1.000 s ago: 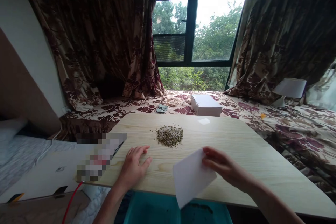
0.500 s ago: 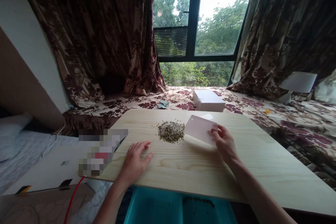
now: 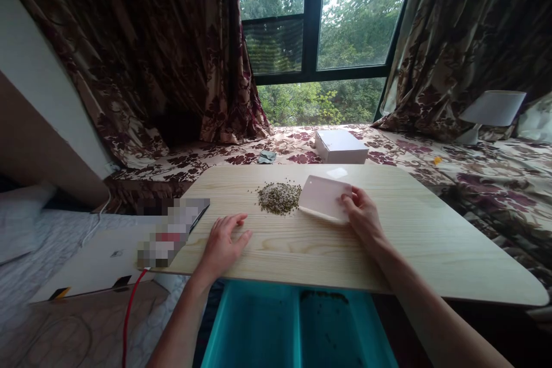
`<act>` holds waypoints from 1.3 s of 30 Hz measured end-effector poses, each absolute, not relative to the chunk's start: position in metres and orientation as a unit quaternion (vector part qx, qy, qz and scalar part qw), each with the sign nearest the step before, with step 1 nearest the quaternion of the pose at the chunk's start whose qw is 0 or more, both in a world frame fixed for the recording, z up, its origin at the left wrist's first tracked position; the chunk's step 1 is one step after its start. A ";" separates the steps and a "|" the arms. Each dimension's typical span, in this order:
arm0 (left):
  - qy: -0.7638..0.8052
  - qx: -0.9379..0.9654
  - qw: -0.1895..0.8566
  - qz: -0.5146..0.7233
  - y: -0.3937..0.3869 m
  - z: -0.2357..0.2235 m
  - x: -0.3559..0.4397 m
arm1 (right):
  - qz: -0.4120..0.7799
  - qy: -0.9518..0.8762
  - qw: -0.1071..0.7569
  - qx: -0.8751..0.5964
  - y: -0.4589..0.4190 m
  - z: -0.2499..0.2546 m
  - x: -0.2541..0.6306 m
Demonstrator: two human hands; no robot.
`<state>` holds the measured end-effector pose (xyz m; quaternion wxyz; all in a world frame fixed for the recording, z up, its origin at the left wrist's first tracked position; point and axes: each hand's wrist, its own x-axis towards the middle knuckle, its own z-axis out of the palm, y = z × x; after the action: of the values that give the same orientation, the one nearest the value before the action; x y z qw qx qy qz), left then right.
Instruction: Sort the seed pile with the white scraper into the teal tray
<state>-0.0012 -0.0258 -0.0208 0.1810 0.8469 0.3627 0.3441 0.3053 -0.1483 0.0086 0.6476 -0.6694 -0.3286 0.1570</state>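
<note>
Showing pale wood grain on the table, mottling green and white across the pile of grains. Showing plain white on the card and box, teal on the bin, red along the cable, burgundy-and-cream florals on the curtains.

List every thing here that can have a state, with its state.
Right hand: gripping the white scraper.
Left hand: open, empty.
White scraper: held beside the grain pile.
Grain pile: heaped, edges scattered.
Teal bin: uncovered, dark bits in right compartment.
White box: closed.
Curtains: parted.
Lamp: looks unlit.
</note>
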 end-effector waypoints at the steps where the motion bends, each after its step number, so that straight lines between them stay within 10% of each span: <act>1: 0.364 0.847 0.181 0.343 -0.026 -0.021 -0.001 | 0.156 -0.331 0.645 -0.671 -0.148 0.008 0.305; 39: 0.364 0.842 0.188 0.350 -0.030 -0.018 0.001 | 0.147 -0.323 0.646 -0.676 -0.147 0.014 0.301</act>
<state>0.0009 -0.0303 -0.0175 0.1878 0.8424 0.3645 0.3496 0.3010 -0.1475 0.0135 0.6463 -0.6756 -0.3229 0.1472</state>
